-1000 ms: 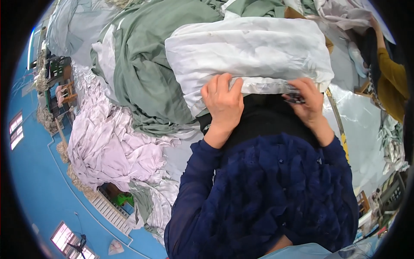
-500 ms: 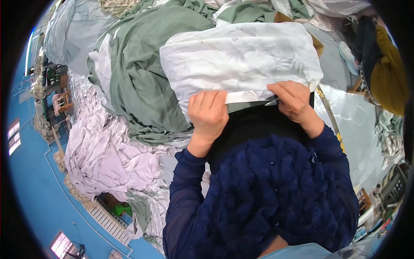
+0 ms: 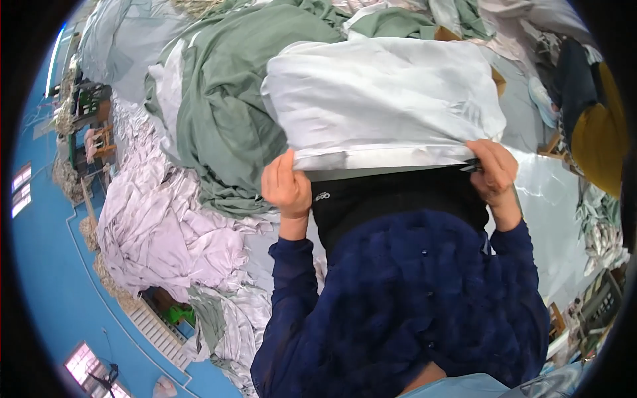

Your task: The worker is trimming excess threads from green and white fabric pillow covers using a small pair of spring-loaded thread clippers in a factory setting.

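Note:
A white pillowcase [image 3: 385, 96] with faint grey print is stretched out in front of me, its hemmed near edge level across my waist. My left hand [image 3: 286, 187] is closed on the left end of that hem. At the other end my right hand [image 3: 493, 174] pinches the hem, with small dark thread snips [image 3: 471, 164] tucked in the same hand, mostly hidden by the fingers. A strip of green lining shows just under the hem. The pillowcase's far part rests against a heap of green fabric [image 3: 229, 99].
Pale lilac-white fabric [image 3: 172, 232] is piled to my left. A mustard cloth [image 3: 597, 146] hangs at the right beside dark clothing. Grey table surface [image 3: 547, 192] shows at my right. Wooden stools [image 3: 99, 144] stand on the blue floor [image 3: 46, 265] at the left.
My hands have moved apart along the hem, the left one to the left and the right one to the right. The hem is now pulled straighter, and the snips are more covered.

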{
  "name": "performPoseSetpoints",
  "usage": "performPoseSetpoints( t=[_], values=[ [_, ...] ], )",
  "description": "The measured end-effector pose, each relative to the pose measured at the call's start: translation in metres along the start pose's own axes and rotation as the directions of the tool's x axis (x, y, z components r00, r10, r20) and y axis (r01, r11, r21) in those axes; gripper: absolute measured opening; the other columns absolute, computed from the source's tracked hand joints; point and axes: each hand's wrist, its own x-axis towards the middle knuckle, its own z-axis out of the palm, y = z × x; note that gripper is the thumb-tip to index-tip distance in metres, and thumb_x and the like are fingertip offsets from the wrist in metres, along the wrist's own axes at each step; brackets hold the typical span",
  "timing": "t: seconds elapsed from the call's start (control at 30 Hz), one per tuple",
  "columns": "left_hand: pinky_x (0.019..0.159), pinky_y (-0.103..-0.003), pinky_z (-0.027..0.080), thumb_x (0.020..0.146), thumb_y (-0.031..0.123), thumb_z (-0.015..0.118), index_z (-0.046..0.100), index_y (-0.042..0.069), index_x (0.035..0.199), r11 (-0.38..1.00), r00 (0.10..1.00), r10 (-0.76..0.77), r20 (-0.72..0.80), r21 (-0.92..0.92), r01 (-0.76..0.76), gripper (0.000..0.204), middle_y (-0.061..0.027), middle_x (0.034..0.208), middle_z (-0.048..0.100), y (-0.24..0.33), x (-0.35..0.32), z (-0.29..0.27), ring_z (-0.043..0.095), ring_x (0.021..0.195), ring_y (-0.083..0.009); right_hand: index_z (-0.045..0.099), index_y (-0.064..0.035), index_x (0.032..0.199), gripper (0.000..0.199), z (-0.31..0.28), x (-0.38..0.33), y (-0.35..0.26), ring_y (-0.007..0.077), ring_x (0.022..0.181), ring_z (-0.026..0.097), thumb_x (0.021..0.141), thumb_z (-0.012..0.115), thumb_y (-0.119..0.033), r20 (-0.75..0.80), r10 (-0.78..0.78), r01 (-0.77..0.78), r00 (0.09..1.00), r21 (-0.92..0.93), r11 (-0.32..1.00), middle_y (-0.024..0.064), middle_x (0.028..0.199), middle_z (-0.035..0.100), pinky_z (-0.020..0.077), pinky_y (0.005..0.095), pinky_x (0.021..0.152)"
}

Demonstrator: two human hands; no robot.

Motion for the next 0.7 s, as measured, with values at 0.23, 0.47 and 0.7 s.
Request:
performPoseSetpoints(
  t=[0.23, 0.47, 0.7],
  values=[
    [0.070, -0.038, 0.053, 0.070, -0.008, 0.059, 0.070, -0.002, 0.104, 0.997, 0.997, -0.073, -0.032, -0.017, 0.072, 0.037, -0.0159, 0.089, 0.068, -0.007, -0.019, 0.005, 0.066, 0.078, -0.0326, 0.069, -0.0003, 0.101, 0.050, -0.010, -0.031, 0.026, 0.0313, 0.081, 0.066, 0.058, 0.047, 0.011, -0.105, 0.208, -0.219, 0.972, -0.111, 0.969, 0.0170, 0.089, 0.067, 0.0523, 0.0334, 0.074],
    [0.067, -0.039, 0.052, 0.066, -0.010, 0.054, 0.067, -0.004, 0.113, 0.998, 0.997, -0.070, -0.021, 0.000, 0.070, 0.049, -0.0164, 0.089, 0.069, -0.012, -0.026, 0.001, 0.065, 0.073, -0.0320, 0.069, -0.0035, 0.099, 0.049, -0.020, -0.034, 0.042, 0.0284, 0.076, 0.064, 0.058, 0.046, 0.013, -0.172, 0.250, -0.284, 0.953, -0.212, 0.935, 0.0136, 0.087, 0.066, 0.0510, 0.0315, 0.070],
    [0.066, -0.039, 0.052, 0.068, -0.008, 0.055, 0.066, -0.007, 0.113, 0.998, 0.998, -0.057, -0.006, 0.009, 0.057, 0.047, -0.0176, 0.090, 0.070, -0.016, -0.031, 0.000, 0.066, 0.072, -0.0323, 0.069, -0.0033, 0.099, 0.043, -0.021, -0.036, 0.051, 0.0275, 0.075, 0.064, 0.063, 0.050, 0.011, -0.211, 0.279, -0.317, 0.937, -0.174, 0.932, 0.0137, 0.087, 0.065, 0.0506, 0.0307, 0.070]
  ],
)
